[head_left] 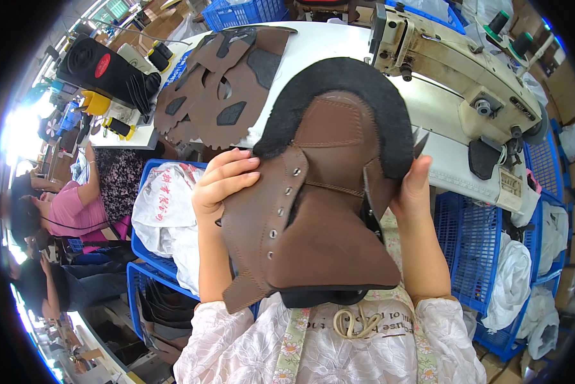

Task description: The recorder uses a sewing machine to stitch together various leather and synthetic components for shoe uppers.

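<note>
In front of my chest I hold up a brown leather shoe upper (335, 237) with a row of metal eyelets on its left flap. A thick black fuzzy lining (338, 73) curves around its top edge. My left hand (218, 185) grips the left side, fingers laid over the front and the thumb out of sight. On the opposite side, my right hand (412, 192) holds the edge with its thumb upright; its other fingers are hidden behind the upper. Pointed metal blades, apparently of snips (420, 142), stick up beside that thumb; their handles are hidden.
Overlapping brown cut pieces (236, 83) lie on the white table (319, 40) beyond my left hand. A sewing machine (457, 70) stands at the far right. Blue crates (470, 249) flank me, some with white bags (166, 205). Other people work at far left.
</note>
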{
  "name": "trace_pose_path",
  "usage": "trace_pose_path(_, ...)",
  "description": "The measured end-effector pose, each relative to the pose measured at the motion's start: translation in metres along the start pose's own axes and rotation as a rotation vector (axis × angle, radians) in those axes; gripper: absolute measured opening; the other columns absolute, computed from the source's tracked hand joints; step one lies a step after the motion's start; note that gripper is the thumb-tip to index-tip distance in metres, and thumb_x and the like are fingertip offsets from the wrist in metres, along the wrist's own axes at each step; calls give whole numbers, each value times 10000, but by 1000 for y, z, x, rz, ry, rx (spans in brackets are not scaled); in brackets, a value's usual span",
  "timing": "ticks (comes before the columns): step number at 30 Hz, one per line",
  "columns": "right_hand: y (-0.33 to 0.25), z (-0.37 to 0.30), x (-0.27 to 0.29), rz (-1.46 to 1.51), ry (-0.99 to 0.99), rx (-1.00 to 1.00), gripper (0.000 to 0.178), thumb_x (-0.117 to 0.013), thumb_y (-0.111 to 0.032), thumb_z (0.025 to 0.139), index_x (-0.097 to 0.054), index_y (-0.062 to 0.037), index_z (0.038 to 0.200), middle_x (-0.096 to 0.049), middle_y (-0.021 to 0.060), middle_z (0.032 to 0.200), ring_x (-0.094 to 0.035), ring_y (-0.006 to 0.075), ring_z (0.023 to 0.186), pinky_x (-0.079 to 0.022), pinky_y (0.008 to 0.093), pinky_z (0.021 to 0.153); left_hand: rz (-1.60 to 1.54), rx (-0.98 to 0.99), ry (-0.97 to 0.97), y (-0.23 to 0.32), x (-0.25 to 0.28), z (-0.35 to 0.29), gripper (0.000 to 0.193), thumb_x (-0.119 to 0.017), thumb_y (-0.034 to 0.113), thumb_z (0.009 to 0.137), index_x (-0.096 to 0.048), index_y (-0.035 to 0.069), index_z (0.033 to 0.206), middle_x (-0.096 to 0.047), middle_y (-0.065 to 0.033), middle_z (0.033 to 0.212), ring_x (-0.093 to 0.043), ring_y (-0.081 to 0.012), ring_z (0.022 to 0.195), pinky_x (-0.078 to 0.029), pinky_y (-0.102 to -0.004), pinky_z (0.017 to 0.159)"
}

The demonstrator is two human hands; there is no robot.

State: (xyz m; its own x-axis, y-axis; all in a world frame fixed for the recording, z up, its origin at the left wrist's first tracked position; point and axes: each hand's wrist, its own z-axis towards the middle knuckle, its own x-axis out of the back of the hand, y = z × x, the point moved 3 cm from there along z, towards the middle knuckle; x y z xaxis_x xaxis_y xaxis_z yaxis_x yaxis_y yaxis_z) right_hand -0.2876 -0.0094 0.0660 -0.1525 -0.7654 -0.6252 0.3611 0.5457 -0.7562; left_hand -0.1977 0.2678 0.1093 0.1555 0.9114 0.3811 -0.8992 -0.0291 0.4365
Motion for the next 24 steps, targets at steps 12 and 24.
trace_pose_path(12, 2, -1, 8, 1, 140, 95, 366, -721, -361, 886, -587, -46, 1014, -642, 39, 961, -613, 118, 857, -515, 276, 790, 74, -7, -49, 11, -1, -2, 195, -756, 89, 690, -720, -2, 859, -722, -177, 977, -650, -343, 1041, -477, -458, 967)
trace_pose_path(24, -1, 0, -9, -178, 234, 60, 201, -757, -204, 870, -613, -80, 937, -552, -43, 866, -472, 56, 809, -386, 219, 768, -155, 146, 14, -22, 2, -32, 252, -755, 25, 650, -726, -20, 896, -717, -186, 1015, -649, -325, 1055, -484, -400, 959)
